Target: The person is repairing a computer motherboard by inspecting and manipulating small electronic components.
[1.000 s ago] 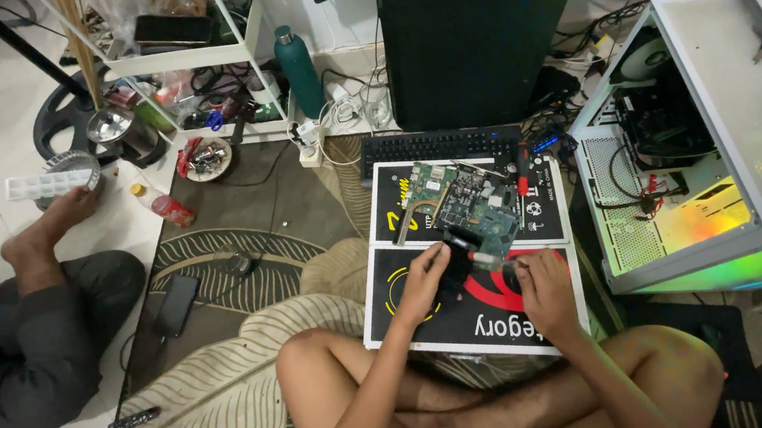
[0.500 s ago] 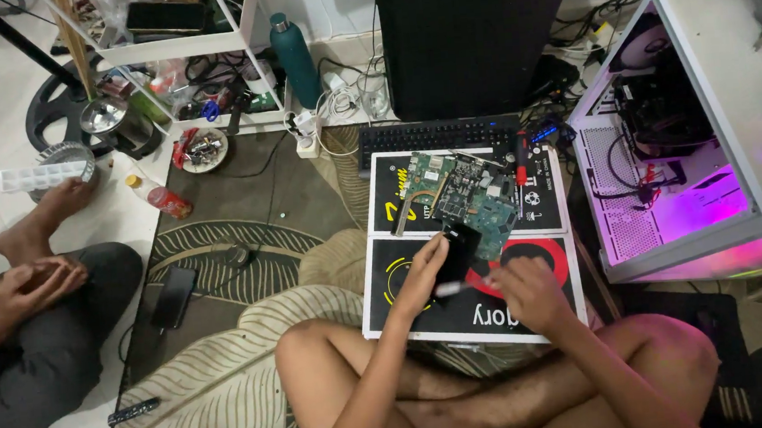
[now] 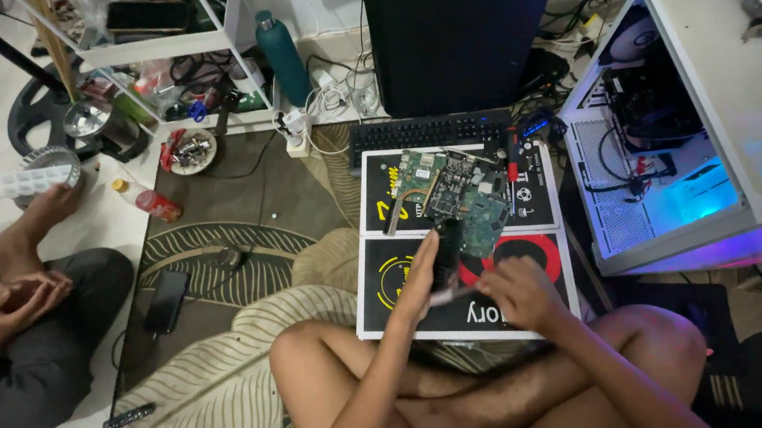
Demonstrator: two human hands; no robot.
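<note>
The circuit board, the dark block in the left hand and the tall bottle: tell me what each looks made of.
Circuit board: green laminate, matte, studded with small metal and dark parts. Dark block in the left hand: black, probably plastic or metal; too blurred to settle. Tall bottle: teal, smooth and satin with a dark cap, likely coated metal, possibly plastic.

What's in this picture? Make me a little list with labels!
place: floor, on a mat
left hand: holds a black part
right hand: beside it, grip unclear
circuit board: lies on a black box
keyboard: behind the box
computer case: open, lit blue, right
other person: sits left
</note>
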